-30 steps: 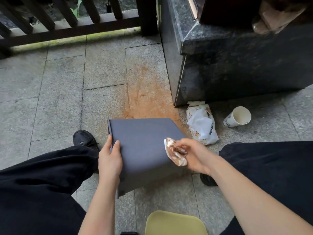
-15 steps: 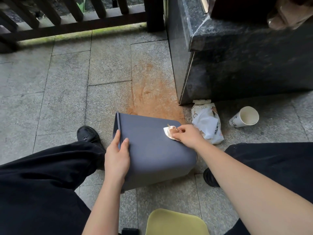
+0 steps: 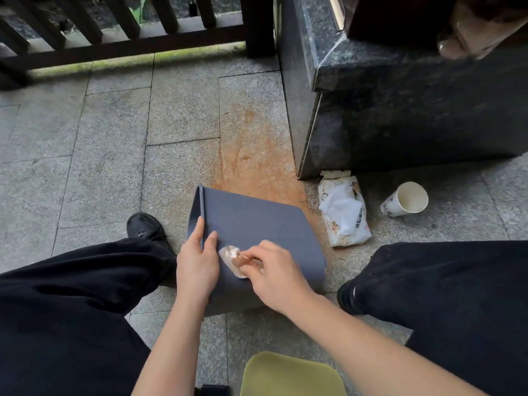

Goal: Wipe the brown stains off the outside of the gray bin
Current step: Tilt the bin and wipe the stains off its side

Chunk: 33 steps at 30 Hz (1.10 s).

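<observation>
On the stone floor, gray bin (image 3: 257, 224) on its side, left hand (image 3: 197, 267) clamped on its rim, right hand (image 3: 274, 278) pinching a brown-stained wipe (image 3: 233, 257) against it.

Seated, legs apart, both forearms bare and reaching forward and down between the knees. Left hand (image 3: 197, 265) grips the bin (image 3: 257, 224) at its rim: thumb on the rim's far side, fingers (image 3: 212, 238) flat on the outer wall, wrist straight. Right hand (image 3: 274, 277) lies knuckles-up on the same wall, just beside the left, fingertips pinching a stained wipe (image 3: 232, 257) and pressing it to the surface. Right hand slightly blurred. Right forearm crosses in from lower right.
</observation>
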Tool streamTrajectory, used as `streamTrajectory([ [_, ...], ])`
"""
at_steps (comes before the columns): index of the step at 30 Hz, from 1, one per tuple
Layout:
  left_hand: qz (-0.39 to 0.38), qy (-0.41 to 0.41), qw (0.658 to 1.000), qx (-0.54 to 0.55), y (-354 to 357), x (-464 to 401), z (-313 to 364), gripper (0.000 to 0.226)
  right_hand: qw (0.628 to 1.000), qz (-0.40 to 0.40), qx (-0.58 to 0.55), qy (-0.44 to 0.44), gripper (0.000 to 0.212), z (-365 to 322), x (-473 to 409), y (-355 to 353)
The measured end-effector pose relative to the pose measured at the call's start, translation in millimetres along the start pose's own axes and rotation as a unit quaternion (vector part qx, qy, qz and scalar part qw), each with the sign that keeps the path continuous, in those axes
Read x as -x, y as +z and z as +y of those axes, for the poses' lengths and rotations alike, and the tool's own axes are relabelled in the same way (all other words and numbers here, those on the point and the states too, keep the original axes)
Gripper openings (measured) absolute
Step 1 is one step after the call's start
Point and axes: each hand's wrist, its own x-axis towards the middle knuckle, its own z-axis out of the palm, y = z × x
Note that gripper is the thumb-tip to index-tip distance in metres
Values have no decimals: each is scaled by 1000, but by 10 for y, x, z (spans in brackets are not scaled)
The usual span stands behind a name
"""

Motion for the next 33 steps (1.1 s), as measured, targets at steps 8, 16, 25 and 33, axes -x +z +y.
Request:
streamTrajectory([
  [8,-13,-56,993,100,-204,-183,-21,61,965,72,-49,246,13,618,-8,-870],
  [16,-138,52,983,113,-242,-62,195,66,914,150,-127,354,18,1061,-14,-697],
  [25,-76,89,993,23,-356,-299,54,53,924,80,-157,339,29,1320,-331,-860],
  [33,-98,90,991,14,-397,-326,63,44,961,8,-87,262,43,1303,-617,-676],
])
